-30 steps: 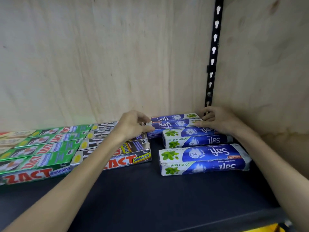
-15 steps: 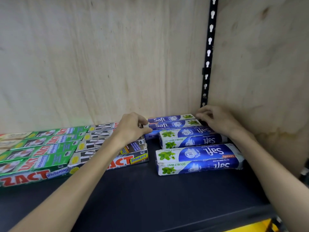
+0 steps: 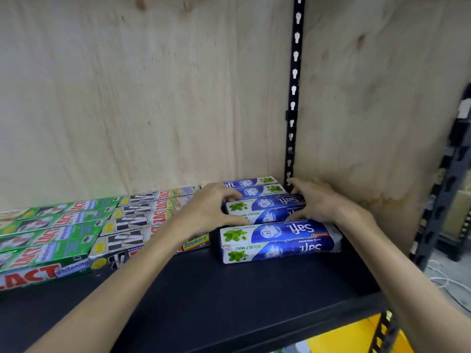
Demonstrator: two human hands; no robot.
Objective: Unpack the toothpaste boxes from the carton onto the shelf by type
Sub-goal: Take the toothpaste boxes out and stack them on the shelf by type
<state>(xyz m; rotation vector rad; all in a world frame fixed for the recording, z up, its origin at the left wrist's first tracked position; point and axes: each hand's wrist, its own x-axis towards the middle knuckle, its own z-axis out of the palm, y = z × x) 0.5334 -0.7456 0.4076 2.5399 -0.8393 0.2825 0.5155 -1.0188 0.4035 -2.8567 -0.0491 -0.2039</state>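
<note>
Both hands have come forward from the rear Safi boxes: left hand (image 3: 212, 208) and right hand (image 3: 314, 203) now clasp the middle Safi pack (image 3: 265, 208), squaring that row on the shelf (image 3: 229, 296).

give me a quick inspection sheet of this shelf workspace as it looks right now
Surface: dark shelf board, front part bare, plywood back panel behind.
Job's things: blue Safi boxes in rows at the right; black Zact Smokers boxes in the middle; green Zact Whitening boxes at the left; the carton is not in view.
Clutter: nothing seen.
Grippers: left hand and right hand grip opposite ends of the middle Safi pack.
Cables: white cable on the floor at the far right.
Surroundings: black slotted upright in the corner, a dark rack to the right, something yellow below the shelf.
</note>
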